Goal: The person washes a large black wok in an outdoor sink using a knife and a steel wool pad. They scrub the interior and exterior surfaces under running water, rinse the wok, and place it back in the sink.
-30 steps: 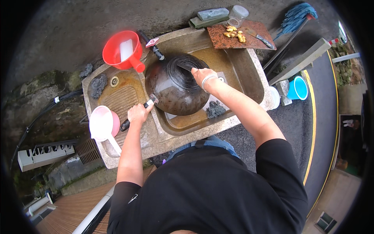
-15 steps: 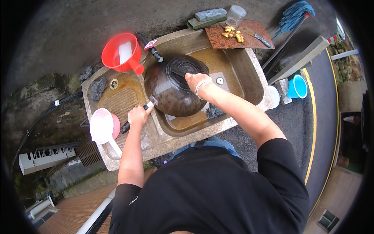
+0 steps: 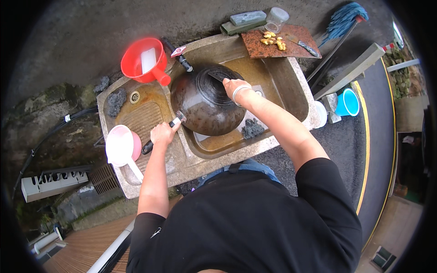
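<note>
A dark wok (image 3: pixel 200 111) lies bottom up in the large basin of the stone sink (image 3: pixel 191 166). Its black handle sticks out to the lower left, and my left hand (image 3: pixel 162 134) is wrapped round it. My right hand (image 3: pixel 235 88), a white bangle at the wrist, grips a dark flat blade (image 3: pixel 218 76) against the ringed bottom of the wok. The blade's grip end is hidden in my fingers. Close to my right forearm, a grey scouring pad (image 3: pixel 252 128) lies in the basin.
A red dipper (image 3: pixel 132 59) and black tap (image 3: pixel 183 62) are at the back. A pink dipper (image 3: pixel 119 145) stands on the ridged drainboard. On the far right rim, a reddish board (image 3: pixel 291 34) bears ginger pieces and a knife. A blue bucket (image 3: pixel 348 102) stands beyond.
My right hand and the blade have shifted slightly right and away across the wok bottom. More of the scouring pad shows beside my forearm. My left hand keeps its hold on the handle.
</note>
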The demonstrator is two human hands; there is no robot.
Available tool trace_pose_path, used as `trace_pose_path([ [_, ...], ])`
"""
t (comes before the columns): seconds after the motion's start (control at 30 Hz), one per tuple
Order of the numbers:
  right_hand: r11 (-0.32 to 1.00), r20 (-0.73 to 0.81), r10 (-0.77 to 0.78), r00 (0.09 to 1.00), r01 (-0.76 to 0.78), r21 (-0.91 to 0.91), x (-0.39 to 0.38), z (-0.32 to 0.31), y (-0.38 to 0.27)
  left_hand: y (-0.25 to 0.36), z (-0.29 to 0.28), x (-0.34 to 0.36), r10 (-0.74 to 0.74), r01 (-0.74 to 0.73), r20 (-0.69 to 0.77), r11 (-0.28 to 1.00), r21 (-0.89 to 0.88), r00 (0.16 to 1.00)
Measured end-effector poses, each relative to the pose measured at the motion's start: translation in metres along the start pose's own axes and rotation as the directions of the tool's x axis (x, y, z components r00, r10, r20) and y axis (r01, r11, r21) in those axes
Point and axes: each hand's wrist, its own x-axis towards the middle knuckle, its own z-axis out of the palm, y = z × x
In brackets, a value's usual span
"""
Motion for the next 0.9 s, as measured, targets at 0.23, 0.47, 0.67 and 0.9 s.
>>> trace_pose_path([
  [0.23,0.995,0.024,-0.01,1.0,0.013,-0.095,-0.015,-0.004,-0.012,-0.002,0.0,-0.003,0.006,-0.006,0.004,1.0,-0.002,1.0],
  [0.47,0.993,-0.033,-0.118,0.992,0.118,-0.009,-0.039,0.003,0.0,0.001,-0.002,-0.003,-0.029,0.029,0.004,0.999,0.025,1.0],
  [0.67,0.998,-0.114,-0.065,0.991,0.061,-0.034,-0.082,0.03,-0.012,-0.001,0.0,-0.002,-0.001,0.002,-0.016,0.999,0.032,1.0],
  [0.9,0.997,-0.199,-0.009,0.98,-0.007,-0.076,-0.069,0.037,-0.024,-0.001,0.001,0.0,-0.013,0.013,0.005,1.0,0.02,1.0],
])
